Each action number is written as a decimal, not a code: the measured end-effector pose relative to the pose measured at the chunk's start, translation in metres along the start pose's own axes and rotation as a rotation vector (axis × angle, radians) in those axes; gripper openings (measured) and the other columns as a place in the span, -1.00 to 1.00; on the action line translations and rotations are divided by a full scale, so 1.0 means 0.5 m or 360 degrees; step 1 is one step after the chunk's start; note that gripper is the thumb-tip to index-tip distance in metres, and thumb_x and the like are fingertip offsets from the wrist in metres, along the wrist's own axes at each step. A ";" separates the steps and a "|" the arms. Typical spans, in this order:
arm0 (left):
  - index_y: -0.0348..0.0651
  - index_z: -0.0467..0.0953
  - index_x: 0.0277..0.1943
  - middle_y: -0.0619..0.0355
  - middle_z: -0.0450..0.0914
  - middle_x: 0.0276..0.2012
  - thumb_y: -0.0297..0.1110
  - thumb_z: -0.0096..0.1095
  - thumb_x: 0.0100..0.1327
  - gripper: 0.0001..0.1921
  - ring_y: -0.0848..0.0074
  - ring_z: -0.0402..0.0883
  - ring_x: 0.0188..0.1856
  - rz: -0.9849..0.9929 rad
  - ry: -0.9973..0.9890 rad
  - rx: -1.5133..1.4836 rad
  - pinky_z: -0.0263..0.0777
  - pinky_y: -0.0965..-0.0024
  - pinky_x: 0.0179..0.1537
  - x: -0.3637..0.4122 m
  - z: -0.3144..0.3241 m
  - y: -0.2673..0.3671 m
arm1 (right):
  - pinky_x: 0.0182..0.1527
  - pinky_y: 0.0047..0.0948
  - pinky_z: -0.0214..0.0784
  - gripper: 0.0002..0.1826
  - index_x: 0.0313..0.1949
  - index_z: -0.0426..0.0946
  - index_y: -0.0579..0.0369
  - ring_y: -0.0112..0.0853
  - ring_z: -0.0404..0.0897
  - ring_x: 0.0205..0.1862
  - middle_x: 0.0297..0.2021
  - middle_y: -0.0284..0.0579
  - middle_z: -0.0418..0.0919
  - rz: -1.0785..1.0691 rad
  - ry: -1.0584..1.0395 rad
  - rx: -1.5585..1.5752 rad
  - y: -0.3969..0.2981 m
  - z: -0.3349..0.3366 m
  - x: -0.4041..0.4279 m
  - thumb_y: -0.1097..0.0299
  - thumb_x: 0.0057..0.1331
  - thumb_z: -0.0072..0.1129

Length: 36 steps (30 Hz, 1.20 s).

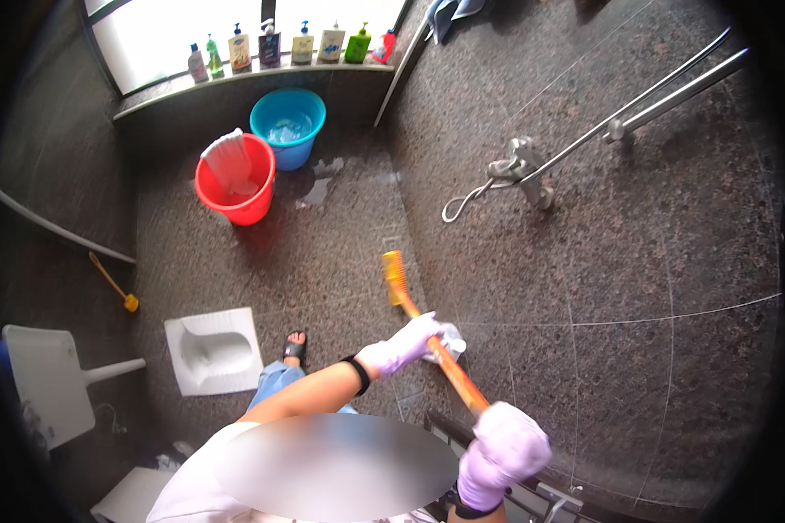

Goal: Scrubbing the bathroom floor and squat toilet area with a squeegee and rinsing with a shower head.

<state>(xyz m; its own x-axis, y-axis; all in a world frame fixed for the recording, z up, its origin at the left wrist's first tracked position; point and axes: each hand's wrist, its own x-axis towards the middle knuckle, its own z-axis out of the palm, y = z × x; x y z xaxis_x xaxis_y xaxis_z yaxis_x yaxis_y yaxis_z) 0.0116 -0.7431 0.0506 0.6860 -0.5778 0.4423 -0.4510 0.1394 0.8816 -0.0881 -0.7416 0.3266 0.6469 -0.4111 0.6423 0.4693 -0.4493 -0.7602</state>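
Both of my hands wear lilac gloves and grip an orange-handled brush. My left hand (409,344) holds the handle (454,372) near its head end, while my right hand (507,444) is closed around the upper end. The brush's yellow head (394,277), slightly blurred, is low by the tiled floor near the foot of the right wall; whether it touches the floor I cannot tell. Partly behind my left hand is a clear plastic object (454,341), its kind unclear. A red bucket (245,214) with a white cloth (226,157) over its rim stands beside a blue bucket (296,153) holding water.
A white squat toilet (256,353) is set in the floor at left, near my sandalled foot (295,348). A shower mixer (520,163) juts from the right wall. Pump bottles (303,49) line the window ledge (340,68). A small yellow-headed brush (131,302) is at the left wall.
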 end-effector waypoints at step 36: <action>-0.14 0.38 -0.47 0.14 0.42 -0.49 -0.48 0.24 -0.08 -0.85 0.33 0.47 -0.43 -0.0355 0.1002 0.0928 0.19 0.10 0.08 -0.386 -0.512 -0.023 | -0.69 -0.46 0.01 -0.65 -0.83 0.10 0.06 -0.33 0.16 -0.81 -0.84 -0.24 0.13 -0.0281 -0.1686 0.0691 -0.053 0.461 -0.249 0.62 -0.17 0.12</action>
<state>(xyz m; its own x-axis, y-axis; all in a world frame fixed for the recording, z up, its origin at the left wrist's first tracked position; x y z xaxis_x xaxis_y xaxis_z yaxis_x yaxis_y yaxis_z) 0.0307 -0.4273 -0.0027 0.9020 0.0313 0.4306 -0.3708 -0.4546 0.8098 -0.0423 -0.4957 0.2443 0.6349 0.5930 0.4951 0.6372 -0.0396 -0.7697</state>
